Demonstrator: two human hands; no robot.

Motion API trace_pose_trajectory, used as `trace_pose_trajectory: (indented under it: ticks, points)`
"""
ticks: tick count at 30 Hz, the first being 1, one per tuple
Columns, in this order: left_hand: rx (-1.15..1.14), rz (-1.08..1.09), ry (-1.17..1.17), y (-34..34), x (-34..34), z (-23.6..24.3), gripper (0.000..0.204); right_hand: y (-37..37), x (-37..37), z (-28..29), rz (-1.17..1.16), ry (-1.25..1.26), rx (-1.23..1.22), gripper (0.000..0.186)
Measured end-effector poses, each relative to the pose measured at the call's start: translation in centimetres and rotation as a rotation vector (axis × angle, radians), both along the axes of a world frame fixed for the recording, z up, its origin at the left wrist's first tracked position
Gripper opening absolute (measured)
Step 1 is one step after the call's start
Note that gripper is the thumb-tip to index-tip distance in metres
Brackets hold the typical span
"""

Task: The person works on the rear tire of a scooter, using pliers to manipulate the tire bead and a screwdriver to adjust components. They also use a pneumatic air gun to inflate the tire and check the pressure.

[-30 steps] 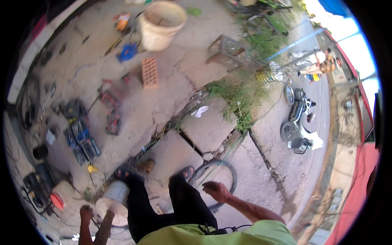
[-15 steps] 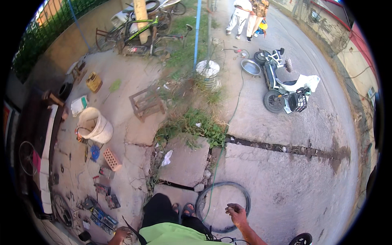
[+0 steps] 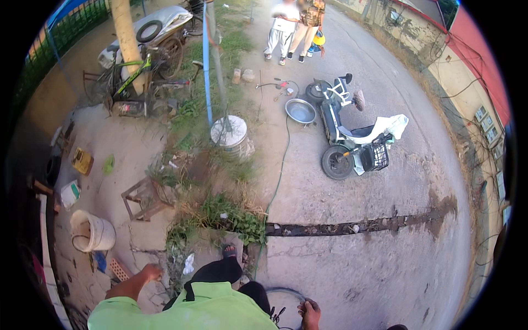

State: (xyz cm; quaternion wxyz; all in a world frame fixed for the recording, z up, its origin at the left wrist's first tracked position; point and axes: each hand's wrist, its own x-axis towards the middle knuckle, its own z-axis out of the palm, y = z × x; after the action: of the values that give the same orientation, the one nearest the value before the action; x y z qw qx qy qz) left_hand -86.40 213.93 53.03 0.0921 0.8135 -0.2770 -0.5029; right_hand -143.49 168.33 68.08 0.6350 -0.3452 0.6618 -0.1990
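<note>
My left hand [image 3: 153, 272] reaches forward at the lower left with its fingers curled in, and nothing shows in it. Near it on the pavement lies a red brick with holes [image 3: 120, 270]. At the lower edge my right hand [image 3: 311, 314] has its fingers bent closed. They overlap the rim of a dark bicycle tyre [image 3: 286, 290]; whether they grip it I cannot make out. Most of the tyre is hidden by my leg, dangling cords and the frame edge. My sandalled foot [image 3: 230, 251] is set on a slab beside the weeds.
An electric scooter [image 3: 344, 129] stands on the road by a metal basin [image 3: 301, 111]. Two people [image 3: 294, 33] are at the far end. On the left are a white bucket [image 3: 99, 234], a wooden frame [image 3: 146, 198] and a yellow jerrycan [image 3: 82, 161]. A gutter [image 3: 341, 228] crosses ahead.
I have stepped forward, and the view has tilted up and shifted right. My left hand has swung forward from beside the tools. My right hand sits lower in view, at the tyre's rim.
</note>
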Motion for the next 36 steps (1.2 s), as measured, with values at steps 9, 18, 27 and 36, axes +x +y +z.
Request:
trace_pose_trajectory:
  ticks: [9, 18, 27, 36]
  points:
    - [-0.376, 0.577, 0.142, -50.3, 17.7, 20.7, 0.037, -10.8, 0.8, -13.8, 0.024, 0.190, 0.396, 0.042]
    - [0.071, 0.753, 0.231, -58.9, 23.2, 6.1, 0.029, -48.2, 9.8, -18.9, 0.259, 0.256, 0.279, 0.039]
    - [0.134, 0.949, 0.348, -75.2, 29.1, 9.1, 0.024, -92.1, 45.0, 0.9, 0.164, 0.141, -0.171, 0.030]
    - [0.030, 0.683, 0.301, -99.0, 55.3, 6.1, 0.017, -92.8, 58.3, -5.7, 0.138, 0.271, 0.154, 0.031]
